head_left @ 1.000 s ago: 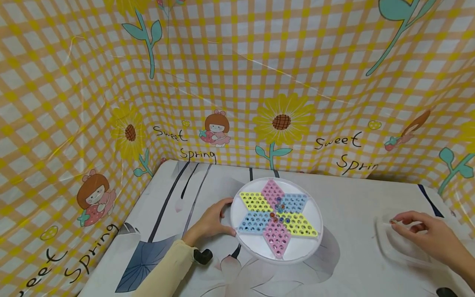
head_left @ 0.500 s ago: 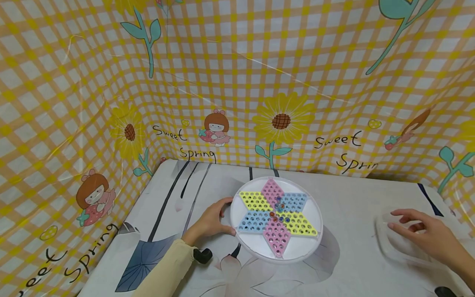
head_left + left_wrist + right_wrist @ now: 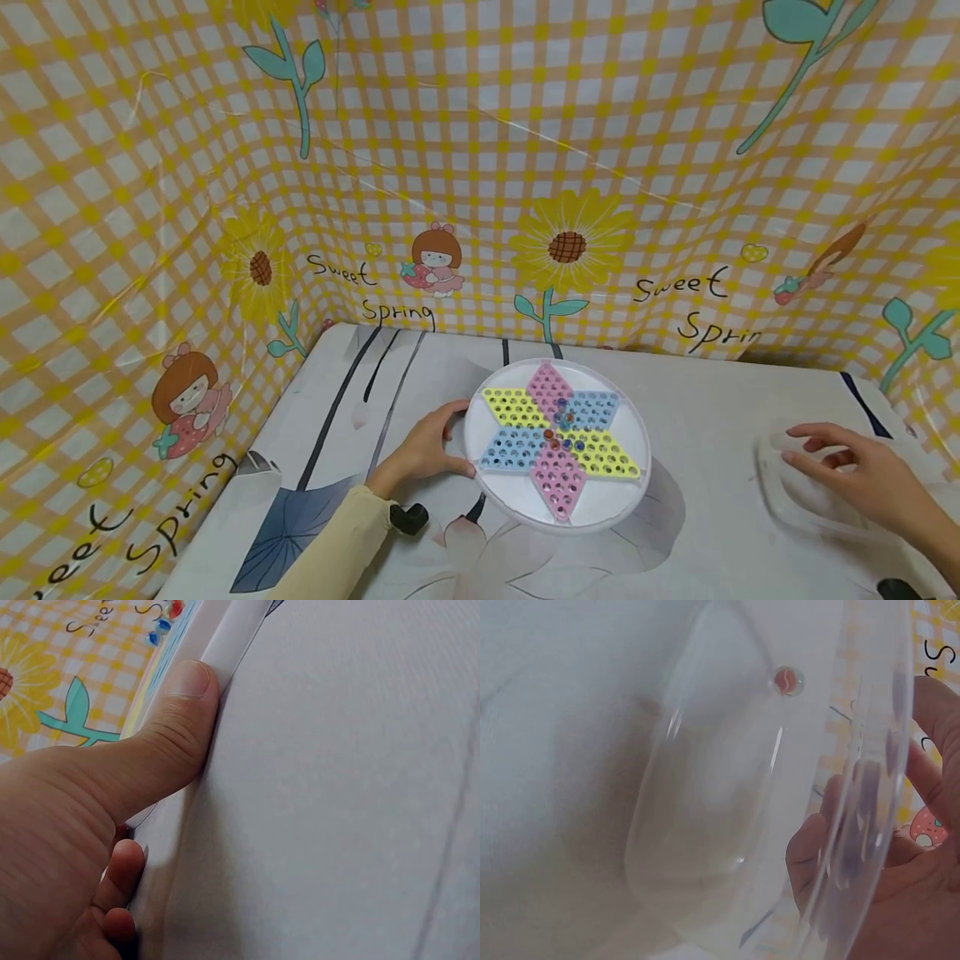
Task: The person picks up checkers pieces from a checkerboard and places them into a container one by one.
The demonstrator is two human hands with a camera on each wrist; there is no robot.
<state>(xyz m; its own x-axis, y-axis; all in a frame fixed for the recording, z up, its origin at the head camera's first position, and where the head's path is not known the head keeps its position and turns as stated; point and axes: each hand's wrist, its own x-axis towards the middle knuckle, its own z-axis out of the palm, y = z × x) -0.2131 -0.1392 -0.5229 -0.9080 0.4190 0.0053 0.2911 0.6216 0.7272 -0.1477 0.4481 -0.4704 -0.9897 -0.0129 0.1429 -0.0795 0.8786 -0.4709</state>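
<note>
A round white Chinese checkers board [image 3: 517,508] with a pink, yellow and blue star lies on the table. Several glass marbles [image 3: 565,423] sit around the star's centre. My left hand [image 3: 423,446] grips the board's left edge; in the left wrist view the thumb [image 3: 180,712] presses on the white rim, with other fingers lower down. My right hand [image 3: 862,471] hovers at a clear plastic box [image 3: 776,500], thumb and index finger apart, holding nothing. A clear marble with a red swirl [image 3: 787,681] lies inside the box in the right wrist view.
A white printed tablecloth [image 3: 720,417] covers the table. Checked cloth with sunflowers [image 3: 567,247] hangs as a wall behind and at the left. The board and the box stand apart, with tablecloth between them.
A second ago my right thumb and index finger pinched a small marble over the box; they have since parted and released it. My left hand and the board stay where they were.
</note>
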